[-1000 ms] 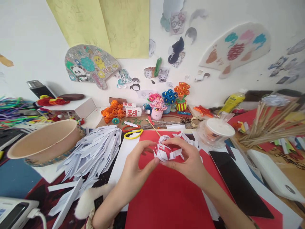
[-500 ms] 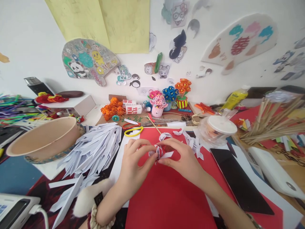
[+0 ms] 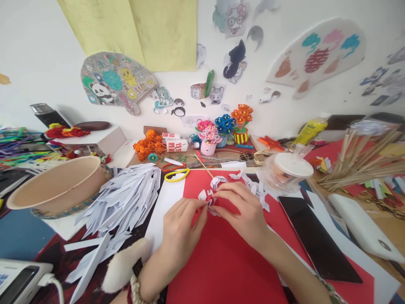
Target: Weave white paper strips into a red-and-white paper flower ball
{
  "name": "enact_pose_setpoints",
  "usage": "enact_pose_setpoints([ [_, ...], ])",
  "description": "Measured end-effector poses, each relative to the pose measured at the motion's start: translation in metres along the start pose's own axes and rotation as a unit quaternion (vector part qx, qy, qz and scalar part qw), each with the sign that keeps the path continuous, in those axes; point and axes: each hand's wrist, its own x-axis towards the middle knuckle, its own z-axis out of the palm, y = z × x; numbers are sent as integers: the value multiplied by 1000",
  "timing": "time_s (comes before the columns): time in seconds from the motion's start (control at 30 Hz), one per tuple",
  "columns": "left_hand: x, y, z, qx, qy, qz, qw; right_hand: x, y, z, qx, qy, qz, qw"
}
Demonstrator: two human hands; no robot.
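Held between the left hand (image 3: 183,226) and right hand (image 3: 243,207), a paper piece (image 3: 202,194), above the sheet (image 3: 221,266).
From where I stand, a heap of paper strips (image 3: 126,200) lies left of the sheet, a basin (image 3: 57,181) farther left; behind the hands, a stick (image 3: 204,166); farther back, three potted flower bunches (image 3: 224,126) before the wall (image 3: 31,42), a bottle (image 3: 177,145) on its side to their left; right of the sheet, a tablet (image 3: 319,238); behind that, a lidded tub (image 3: 292,165); at far right, a bundle of sticks (image 3: 357,164).

Head view — close, forward-down over hands (image 3: 182,230) (image 3: 243,209), wall (image 3: 259,63) beyond.
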Motion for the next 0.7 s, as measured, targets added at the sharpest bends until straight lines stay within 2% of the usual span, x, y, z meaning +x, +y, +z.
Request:
enact_pose_setpoints([
  [0.37,-2,2,2,8,25,3,1000,1,-6,0,42,-4,25,999],
  [0.7,-2,3,2,2,4,13,1000,-1,-11,3,-8,7,-28,1000],
])
